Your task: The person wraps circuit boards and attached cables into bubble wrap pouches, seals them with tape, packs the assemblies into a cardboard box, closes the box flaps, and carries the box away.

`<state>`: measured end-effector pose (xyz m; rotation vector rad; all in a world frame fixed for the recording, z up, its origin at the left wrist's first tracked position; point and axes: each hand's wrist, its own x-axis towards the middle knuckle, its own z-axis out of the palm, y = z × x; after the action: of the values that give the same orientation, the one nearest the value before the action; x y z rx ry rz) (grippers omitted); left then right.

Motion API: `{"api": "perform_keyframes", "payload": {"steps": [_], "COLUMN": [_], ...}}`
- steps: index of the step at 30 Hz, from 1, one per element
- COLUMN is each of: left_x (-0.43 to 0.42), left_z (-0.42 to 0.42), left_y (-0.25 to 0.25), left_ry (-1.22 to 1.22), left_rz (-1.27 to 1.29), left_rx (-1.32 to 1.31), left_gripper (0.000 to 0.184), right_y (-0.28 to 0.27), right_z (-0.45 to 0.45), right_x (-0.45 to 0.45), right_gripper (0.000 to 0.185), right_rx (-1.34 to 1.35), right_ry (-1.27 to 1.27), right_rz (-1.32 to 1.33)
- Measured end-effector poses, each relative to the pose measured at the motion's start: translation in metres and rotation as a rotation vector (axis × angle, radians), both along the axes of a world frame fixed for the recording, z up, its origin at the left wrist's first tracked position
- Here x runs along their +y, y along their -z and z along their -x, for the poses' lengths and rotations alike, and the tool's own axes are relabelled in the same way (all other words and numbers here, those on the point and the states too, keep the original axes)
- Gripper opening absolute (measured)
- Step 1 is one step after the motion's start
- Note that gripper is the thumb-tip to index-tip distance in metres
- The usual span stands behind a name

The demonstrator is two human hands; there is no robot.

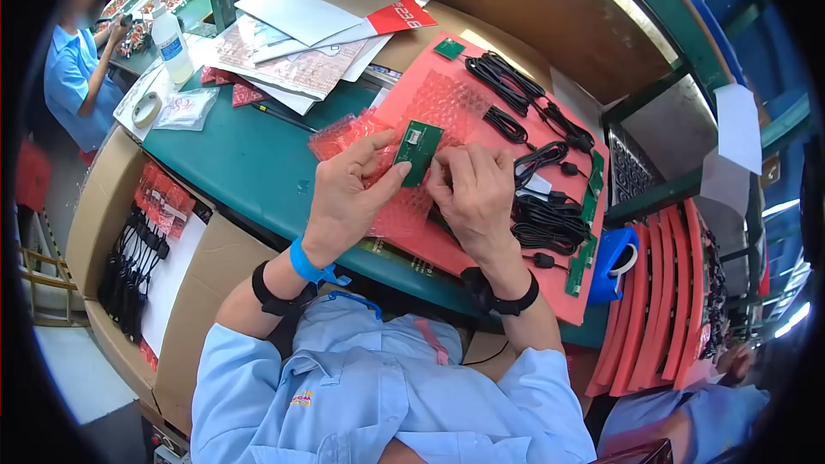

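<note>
One flat green circuit board [418, 155] is pinched in our left hand [351, 191], likely for steadiness; we cannot tell whether our curled right hand [475, 193] grips anything.

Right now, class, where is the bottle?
In the head view, the bottle stands at upper left, left of the papers and just beyond the plastic bag.

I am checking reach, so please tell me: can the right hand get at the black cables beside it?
Probably yes: the right hand is close beside the cables, and nothing visible blocks the way. Whether its curled fingers hold something, I cannot tell.
</note>
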<state>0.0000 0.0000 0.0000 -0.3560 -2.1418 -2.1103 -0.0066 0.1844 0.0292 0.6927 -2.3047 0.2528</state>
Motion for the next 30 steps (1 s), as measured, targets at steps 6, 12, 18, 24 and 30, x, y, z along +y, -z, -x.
{"api": "perform_keyframes", "payload": {"steps": [6, 12, 18, 24, 30], "left_x": [0.000, 0.001, -0.006, -0.007, -0.014], "left_z": [0.003, 0.006, 0.013, 0.012, 0.012], "left_y": [-0.007, -0.010, 0.002, 0.004, 0.005], "left_ry": [0.046, 0.189, 0.234, 0.196, 0.209], "left_rz": [-0.310, -0.521, -0.604, -0.575, -0.520], "left_rx": [-0.054, -0.165, -0.253, -0.203, -0.183], "left_gripper": [0.039, 0.037, 0.038, 0.036, 0.034], "right_y": [-0.010, 0.012, 0.013, 0.015, 0.005], "right_z": [0.001, 0.010, 0.006, 0.006, 0.011], "right_x": [0.027, 0.020, 0.017, 0.015, -0.002], "right_gripper": [0.017, 0.015, 0.010, 0.013, 0.018], "right_rx": [0.008, -0.120, -0.170, -0.143, -0.503], "right_ry": [0.044, -0.183, -0.149, -0.114, -0.132], "right_rz": [0.161, 0.300, 0.263, 0.163, 0.728]}}
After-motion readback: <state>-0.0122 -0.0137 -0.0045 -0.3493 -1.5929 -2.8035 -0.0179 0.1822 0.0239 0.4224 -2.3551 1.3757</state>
